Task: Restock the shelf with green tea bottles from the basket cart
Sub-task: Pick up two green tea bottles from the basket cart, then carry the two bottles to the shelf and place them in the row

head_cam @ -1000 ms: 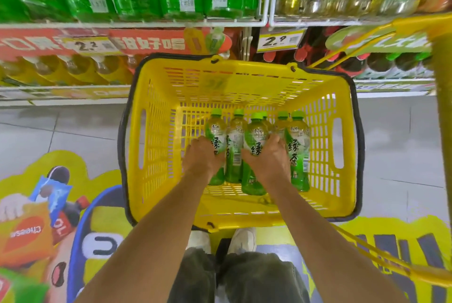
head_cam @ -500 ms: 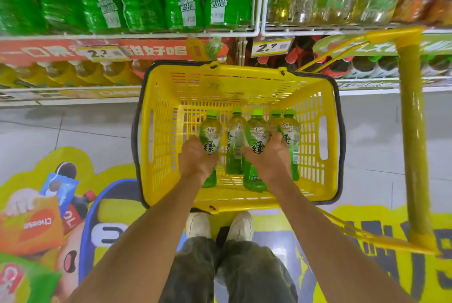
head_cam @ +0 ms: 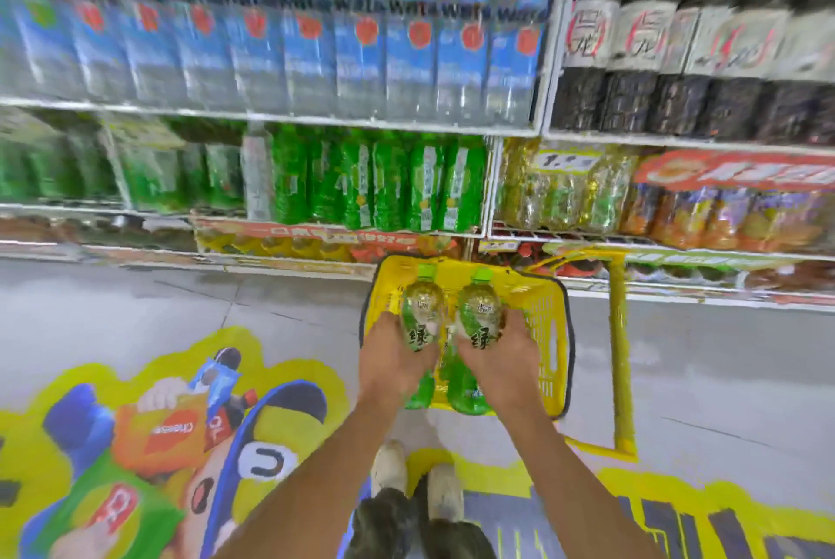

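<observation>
The left grip (head_cam: 393, 366) is curled round the lower body of one green tea bottle (head_cam: 422, 314), and the right grip (head_cam: 506, 360) is curled round a second green tea bottle (head_cam: 479, 310) in the same way. The two bottles sit side by side, close together, green caps pointing away from the person and toward the shelving. Both are held over the yellow basket (head_cam: 549, 332), their bases showing in front of its near rim. Between the wrists a strip of green shows from another bottle (head_cam: 445, 371) lower in the basket; how many lie there cannot be told. The cart's yellow handle (head_cam: 619, 355) stands upright just right of the basket. Below the arms are two pale shoes (head_cam: 388, 463) on a grey floor, with a bright cartoon floor sticker (head_cam: 158, 423) to the left. Beyond the basket rises the shelf (head_cam: 289, 121), blurred: a row of green bottles (head_cam: 384, 183) straight ahead, yellowish ones to their right, blue-labelled water bottles (head_cam: 316, 52) above, and dark bottles (head_cam: 677, 61) upper right.
</observation>
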The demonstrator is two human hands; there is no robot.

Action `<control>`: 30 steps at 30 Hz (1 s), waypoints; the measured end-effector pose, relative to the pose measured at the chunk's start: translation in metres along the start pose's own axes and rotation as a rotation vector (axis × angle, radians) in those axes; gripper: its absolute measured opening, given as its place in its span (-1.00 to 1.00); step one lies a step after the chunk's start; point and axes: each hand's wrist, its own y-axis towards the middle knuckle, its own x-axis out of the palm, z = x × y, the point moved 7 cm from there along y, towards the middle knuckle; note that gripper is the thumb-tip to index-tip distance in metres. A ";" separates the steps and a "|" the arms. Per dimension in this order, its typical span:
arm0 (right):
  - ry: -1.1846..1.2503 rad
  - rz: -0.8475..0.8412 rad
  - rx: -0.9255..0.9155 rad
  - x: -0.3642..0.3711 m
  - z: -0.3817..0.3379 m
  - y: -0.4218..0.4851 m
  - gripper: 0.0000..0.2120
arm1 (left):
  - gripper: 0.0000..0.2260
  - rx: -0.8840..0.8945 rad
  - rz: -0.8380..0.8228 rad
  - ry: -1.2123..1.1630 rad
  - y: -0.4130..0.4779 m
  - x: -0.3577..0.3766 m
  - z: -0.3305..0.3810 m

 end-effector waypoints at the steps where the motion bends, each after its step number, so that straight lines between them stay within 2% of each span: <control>1: 0.016 0.004 -0.031 -0.010 -0.014 -0.007 -0.27 | -0.52 0.005 0.026 -0.034 -0.010 -0.014 0.007; 6: 0.099 -0.016 -0.187 -0.050 -0.077 -0.043 -0.52 | -0.53 0.013 0.124 -0.114 -0.058 -0.077 0.033; 15: 0.141 -0.120 -0.529 -0.066 -0.177 -0.113 -0.47 | -0.55 -0.005 0.376 -0.366 -0.131 -0.171 0.010; 22: 0.115 -0.260 -0.720 -0.021 -0.247 -0.181 -0.43 | -0.58 -0.077 0.608 -0.431 -0.192 -0.249 -0.045; 27: 0.077 -0.339 -0.844 0.033 -0.294 -0.244 -0.32 | -0.57 -0.155 0.773 -0.494 -0.236 -0.302 -0.107; 30: 0.068 -0.386 -0.922 0.068 -0.320 -0.290 -0.33 | -0.57 -0.209 0.842 -0.509 -0.262 -0.332 -0.152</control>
